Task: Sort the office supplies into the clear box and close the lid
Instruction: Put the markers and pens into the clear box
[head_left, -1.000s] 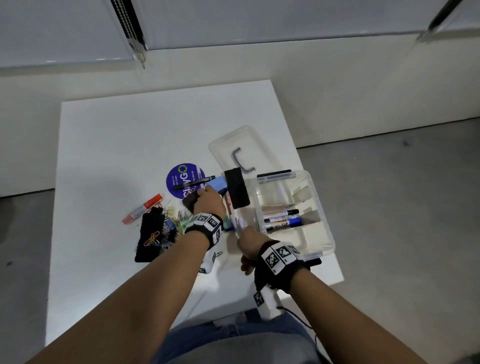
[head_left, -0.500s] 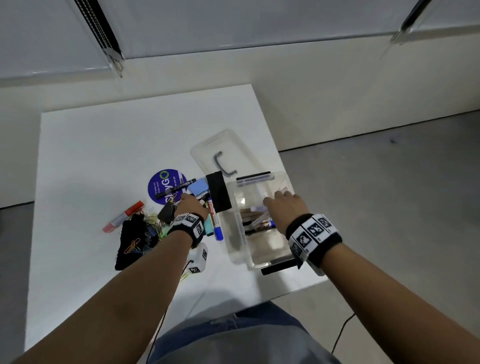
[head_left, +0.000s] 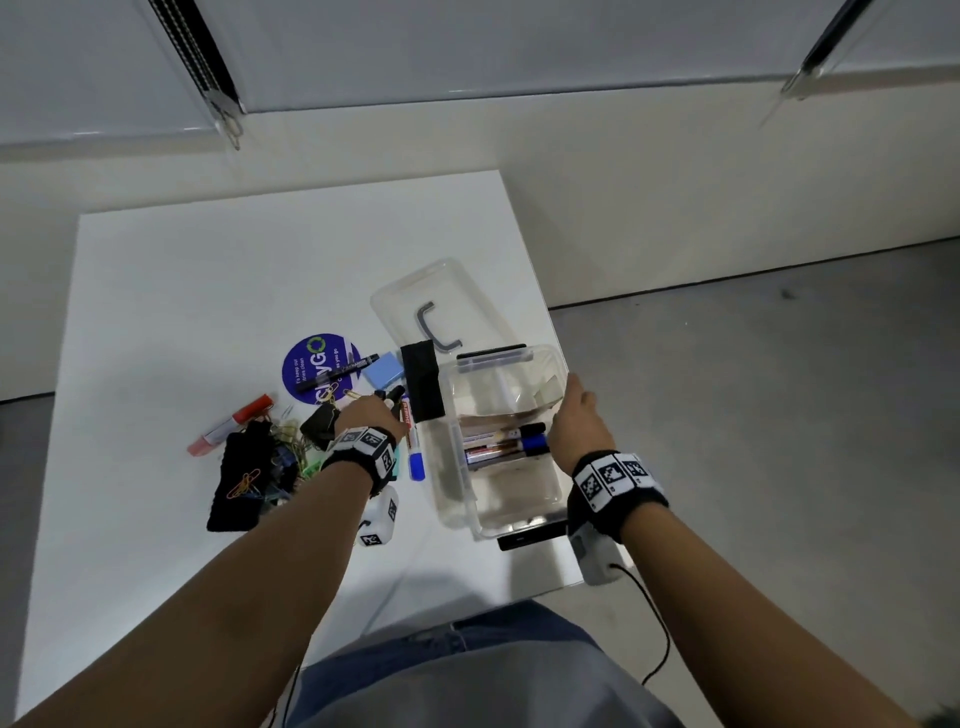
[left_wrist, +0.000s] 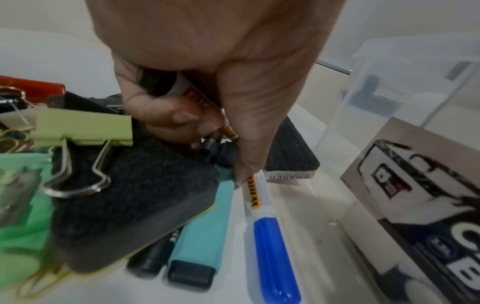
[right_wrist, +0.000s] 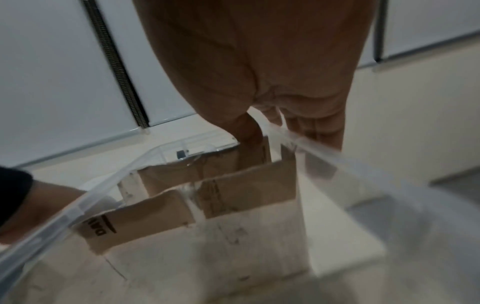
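The clear box stands open near the table's right edge, its lid folded back behind it. Inside are cardboard dividers and a few markers. My right hand pinches the box's right wall, thumb inside and fingers outside. Left of the box, my left hand curls round a black-capped marker. Its thumb touches a blue-capped marker lying on the table.
Loose supplies lie left of the box: a teal highlighter, black eraser, green binder clip, black foam pad, blue sticky notes, red-capped marker, and paper clips. The table's right edge runs just past the box.
My right hand went from the box's front left corner into the box over the markers, then to its right wall, which it now pinches. The left hand stayed among the markers.
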